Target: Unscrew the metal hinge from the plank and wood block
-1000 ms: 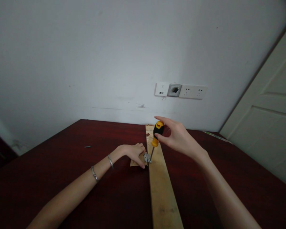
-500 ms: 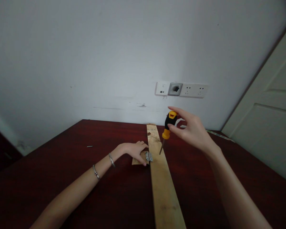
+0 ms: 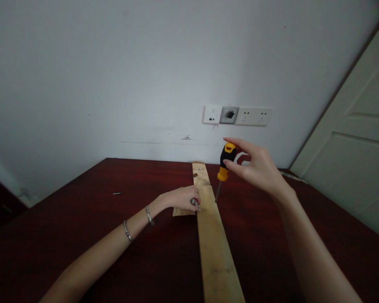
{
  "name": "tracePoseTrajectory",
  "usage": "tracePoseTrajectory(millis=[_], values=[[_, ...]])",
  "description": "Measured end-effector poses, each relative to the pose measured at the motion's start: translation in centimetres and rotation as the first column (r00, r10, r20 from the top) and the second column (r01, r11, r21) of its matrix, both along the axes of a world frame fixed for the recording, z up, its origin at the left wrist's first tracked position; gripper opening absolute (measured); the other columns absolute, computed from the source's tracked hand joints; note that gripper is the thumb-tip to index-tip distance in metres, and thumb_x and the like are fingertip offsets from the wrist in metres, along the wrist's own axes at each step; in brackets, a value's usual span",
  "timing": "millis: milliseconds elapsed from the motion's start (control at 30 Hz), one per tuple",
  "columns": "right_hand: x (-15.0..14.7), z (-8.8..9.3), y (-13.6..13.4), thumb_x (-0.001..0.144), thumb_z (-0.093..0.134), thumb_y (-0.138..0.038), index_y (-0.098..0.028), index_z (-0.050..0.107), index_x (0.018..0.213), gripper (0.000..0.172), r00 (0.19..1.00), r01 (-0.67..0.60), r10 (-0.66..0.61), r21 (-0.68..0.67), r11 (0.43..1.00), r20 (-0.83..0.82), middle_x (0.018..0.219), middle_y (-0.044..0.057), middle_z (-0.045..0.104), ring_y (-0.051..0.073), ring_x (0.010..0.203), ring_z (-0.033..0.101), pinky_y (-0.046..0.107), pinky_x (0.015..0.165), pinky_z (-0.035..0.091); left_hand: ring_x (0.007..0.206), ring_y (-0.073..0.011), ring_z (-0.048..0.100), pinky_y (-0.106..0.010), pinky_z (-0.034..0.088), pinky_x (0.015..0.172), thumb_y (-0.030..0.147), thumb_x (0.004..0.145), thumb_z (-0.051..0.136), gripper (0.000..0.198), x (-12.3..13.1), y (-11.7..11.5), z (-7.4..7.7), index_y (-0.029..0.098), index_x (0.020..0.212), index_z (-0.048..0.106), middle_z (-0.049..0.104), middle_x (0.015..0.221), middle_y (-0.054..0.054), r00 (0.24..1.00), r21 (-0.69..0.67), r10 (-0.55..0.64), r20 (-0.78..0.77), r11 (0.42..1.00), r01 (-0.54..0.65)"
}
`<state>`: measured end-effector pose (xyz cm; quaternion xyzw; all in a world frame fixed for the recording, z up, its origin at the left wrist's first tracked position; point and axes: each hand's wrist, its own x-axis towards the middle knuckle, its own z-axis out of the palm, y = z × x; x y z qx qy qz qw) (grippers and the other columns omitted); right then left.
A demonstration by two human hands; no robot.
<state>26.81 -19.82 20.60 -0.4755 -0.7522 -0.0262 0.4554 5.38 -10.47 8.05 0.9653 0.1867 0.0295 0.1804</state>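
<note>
My left hand (image 3: 183,198) is closed around a small metal hinge (image 3: 195,203), with part of the hinge showing below the fingers. It sits over the left edge of a long wooden plank (image 3: 213,235), above a small thin board (image 3: 181,211) that the hand partly covers. In my right hand (image 3: 252,164) is a yellow and black screwdriver (image 3: 228,156), gripped by its handle between thumb and fingers. Its shaft points down, the tip near the plank's right edge; whether it touches the wood I cannot tell.
The dark red table (image 3: 145,176) carries the plank, which runs toward the wall. A small metal piece (image 3: 116,193) lies at the left. Wall sockets (image 3: 251,117) are above the table's back edge. A white door (image 3: 356,147) stands at the right.
My left hand has closed on the hinge, which lay across the joint of board and plank. The screwdriver has shifted slightly right relative to the plank, still in my right hand.
</note>
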Motion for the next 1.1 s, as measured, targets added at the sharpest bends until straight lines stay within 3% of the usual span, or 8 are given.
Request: tracePoseTrajectory(millis=[267, 800, 1100], values=[[-0.05, 0.12, -0.15, 0.073, 0.06, -0.023, -0.017, 0.059, 0.126, 0.053, 1.0, -0.01, 0.01, -0.004, 1.0, 0.011, 0.112, 0.01, 0.068, 0.021, 0.081, 0.063, 0.035, 0.064, 0.057, 0.093, -0.0199, 0.059, -0.029, 0.045, 0.078, 0.021, 0.083, 0.063, 0.009, 0.44, -0.22, -0.23, 0.018, 0.086, 0.071, 0.068, 0.091, -0.005, 1.0, -0.007, -0.002, -0.007, 1.0, 0.002], [0.04, 0.09, -0.2, 0.074, 0.06, -0.023, -0.018, 0.06, 0.125, 0.051, 1.0, -0.009, 0.009, -0.001, 1.0, 0.029, 0.11, 0.009, 0.068, 0.02, 0.08, 0.063, 0.035, 0.065, 0.057, 0.09, -0.0188, 0.062, -0.028, 0.046, 0.079, 0.029, 0.084, 0.065, 0.014, 0.15, 0.35, -0.88, 0.017, 0.087, 0.071, 0.068, 0.092, -0.006, 1.0, 0.013, -0.005, 0.022, 1.0, 0.004], [0.14, 0.08, -0.25, 0.074, 0.061, -0.023, -0.017, 0.06, 0.125, 0.051, 0.999, -0.001, 0.001, 0.0, 1.0, 0.04, 0.108, 0.009, 0.069, 0.019, 0.078, 0.063, 0.034, 0.066, 0.056, 0.087, -0.0172, 0.062, -0.025, 0.046, 0.077, 0.021, 0.082, 0.067, 0.009, 0.17, 0.36, -0.89, 0.015, 0.085, 0.072, 0.07, 0.088, -0.006, 0.997, -0.036, -0.006, 0.081, 0.999, 0.009]])
